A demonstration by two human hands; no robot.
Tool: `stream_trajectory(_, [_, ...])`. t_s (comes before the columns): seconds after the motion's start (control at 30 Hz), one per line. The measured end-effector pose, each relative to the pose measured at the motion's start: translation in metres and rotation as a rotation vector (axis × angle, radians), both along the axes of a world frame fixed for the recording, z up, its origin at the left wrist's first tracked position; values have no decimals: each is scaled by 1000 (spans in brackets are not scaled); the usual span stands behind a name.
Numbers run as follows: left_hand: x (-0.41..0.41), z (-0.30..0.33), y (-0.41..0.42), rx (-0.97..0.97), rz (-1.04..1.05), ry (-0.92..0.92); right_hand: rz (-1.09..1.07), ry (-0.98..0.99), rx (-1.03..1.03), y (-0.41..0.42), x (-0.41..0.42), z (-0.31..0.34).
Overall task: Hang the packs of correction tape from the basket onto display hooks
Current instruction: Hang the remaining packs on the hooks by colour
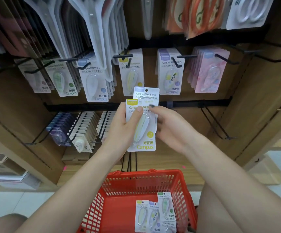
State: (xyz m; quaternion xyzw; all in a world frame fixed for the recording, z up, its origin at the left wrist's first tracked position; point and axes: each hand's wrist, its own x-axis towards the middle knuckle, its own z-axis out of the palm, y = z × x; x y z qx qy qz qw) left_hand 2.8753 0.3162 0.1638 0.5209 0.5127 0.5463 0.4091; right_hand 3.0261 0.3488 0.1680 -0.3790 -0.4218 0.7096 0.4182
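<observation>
My left hand (121,130) grips a yellow-labelled pack of correction tape (142,132), thumb across its front. Behind it a second, purple-labelled pack (146,94) sticks up, and my right hand (168,125) pinches that one from the right side. Both packs are held below the middle row of black display hooks. One hook (128,62) carries yellow packs, another hook (175,62) carries purple packs. The red basket (119,187) stands on the floor below, with several more packs (154,214) lying in its right front corner.
Other hooks hold green, blue and pink tape packs (208,73); scissors packs (92,31) hang above. A lower rail carries refills (84,130) at left and bare hooks (218,126) at right. Wooden shelf walls flank the display; my knees frame the basket.
</observation>
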Motion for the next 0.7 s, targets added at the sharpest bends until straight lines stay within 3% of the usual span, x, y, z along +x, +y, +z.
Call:
stream_trajectory(0.13, [5,-1,-2,32,75,256,-93,46,11,-5,-11,-9])
stream_trajectory(0.33, [2,-1,-2,-72,-16,310,-201,73,-25,-7,-10,-3])
stream_trajectory(0.47, [-3,8,-6,-103,-61,143,-197,81,0,-9,-6,1])
stream_trajectory(0.7, [-17,24,-12,23,-48,71,-318,96,112,-12,13,7])
